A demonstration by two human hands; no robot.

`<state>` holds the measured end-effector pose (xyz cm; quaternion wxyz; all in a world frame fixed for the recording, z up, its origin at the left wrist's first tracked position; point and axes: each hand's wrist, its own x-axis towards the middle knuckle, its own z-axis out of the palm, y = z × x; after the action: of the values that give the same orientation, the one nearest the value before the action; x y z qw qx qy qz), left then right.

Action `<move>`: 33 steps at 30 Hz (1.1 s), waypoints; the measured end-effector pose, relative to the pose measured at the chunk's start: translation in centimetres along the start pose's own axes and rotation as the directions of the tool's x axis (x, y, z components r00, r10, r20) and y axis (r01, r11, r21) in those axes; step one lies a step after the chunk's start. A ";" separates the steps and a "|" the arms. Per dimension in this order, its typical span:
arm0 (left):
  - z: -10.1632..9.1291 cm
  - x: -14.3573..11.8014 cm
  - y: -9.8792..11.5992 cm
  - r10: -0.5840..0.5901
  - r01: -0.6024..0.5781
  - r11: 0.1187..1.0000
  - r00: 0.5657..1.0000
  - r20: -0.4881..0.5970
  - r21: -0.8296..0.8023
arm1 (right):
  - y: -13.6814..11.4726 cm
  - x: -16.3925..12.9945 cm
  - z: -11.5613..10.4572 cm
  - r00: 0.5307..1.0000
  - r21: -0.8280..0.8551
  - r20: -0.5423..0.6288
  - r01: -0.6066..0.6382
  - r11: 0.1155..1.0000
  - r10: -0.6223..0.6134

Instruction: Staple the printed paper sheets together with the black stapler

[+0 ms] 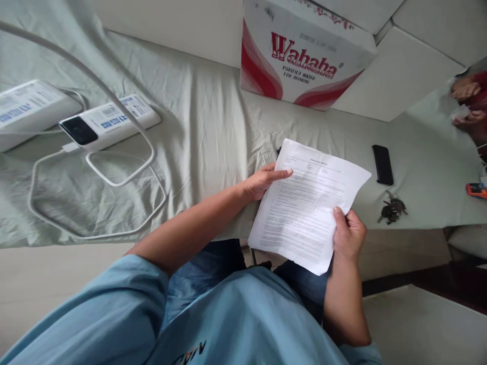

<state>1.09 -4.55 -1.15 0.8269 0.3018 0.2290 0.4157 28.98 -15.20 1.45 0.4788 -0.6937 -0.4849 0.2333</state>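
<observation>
Both hands hold a printed paper (304,213) tilted over the near edge of the cloth-covered table, its text side up. My left hand (264,181) grips the left edge near the top, thumb lying on the print and fingers beneath. At the lower right edge, my right hand (349,234) pinches the paper with its thumb on top. Whether it is one sheet or a thin stack I cannot tell for sure. A small dark thing shows partly behind the paper's upper left corner.
A Wahaha water carton (304,61) stands behind the paper. To the right lie a black phone (382,165) and keys (392,209). A power bank (110,121) with a white cable (148,147) and another white device (34,111) are at left. Another person's hands (466,99) appear far right.
</observation>
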 end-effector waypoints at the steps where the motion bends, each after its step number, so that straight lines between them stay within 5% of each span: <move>1: 0.0 -0.1 0.0 -0.004 0.004 1.000 1.000 -0.016 -0.007 | 0.1 0.0 0.1 1.000 0.031 0.000 -0.020 0.999 0.020; 13: -1.1 0.6 -0.6 0.074 -0.080 0.995 0.993 -0.093 -0.066 | 2.0 -0.7 0.0 0.999 0.225 -0.032 -0.020 0.974 0.028; 18: -1.2 0.8 0.3 0.131 -0.133 0.991 0.990 -0.055 -0.033 | 1.5 -4.1 -1.1 0.985 0.482 0.117 -0.171 0.859 0.130; 22: -0.6 0.6 0.5 0.143 -0.145 0.989 0.988 -0.058 -0.037 | 0.5 -7.8 1.2 0.938 0.517 0.219 -0.346 0.783 0.269; 24: -0.5 0.5 0.5 0.139 -0.140 0.990 0.989 -0.043 -0.027 | 0.2 -8.5 2.6 0.929 0.450 0.192 -0.371 0.812 0.318; 26: -0.7 0.4 0.8 0.153 -0.152 0.988 0.988 -0.028 0.015 | -0.1 -7.9 2.9 0.954 0.354 0.088 -0.300 0.886 0.288; 29: -1.5 0.1 1.9 0.248 -0.241 0.963 0.968 -0.048 0.122 | -0.9 -5.0 0.6 0.995 0.161 -0.058 -0.067 0.985 0.077; 33: -2.9 -0.5 4.2 0.322 -0.301 0.898 0.947 -0.011 0.322 | -2.4 -0.8 -5.3 0.985 0.009 0.026 0.168 0.986 -0.168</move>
<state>-3.34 -2.12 -0.30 0.6828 0.4495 0.2679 0.5100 31.76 -18.03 5.77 0.4924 -0.6456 -0.5473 0.2030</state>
